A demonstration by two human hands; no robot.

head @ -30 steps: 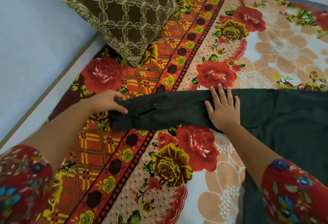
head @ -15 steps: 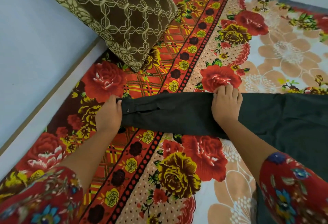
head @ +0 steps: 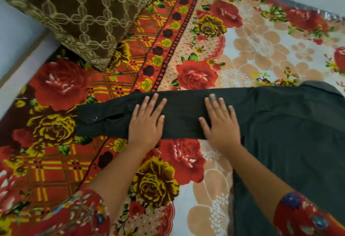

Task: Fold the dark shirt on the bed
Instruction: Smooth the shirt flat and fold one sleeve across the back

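Can't see the whole shirt [head: 289,133]: runs off the right and bottom edges. Hidden under the left hand [head: 146,123] and right hand [head: 221,123], both lying flat: two patches of the laid-out shirt arm. Slightly smeared along the left hand's outline and at the right wrist. Too small to tell snap from button on the cuff fastener [head: 95,118]. Also clipped: pillow [head: 78,11] at top and left, bed [head: 261,48] at bottom and right, both floral sleeves [head: 80,215] at the bottom.
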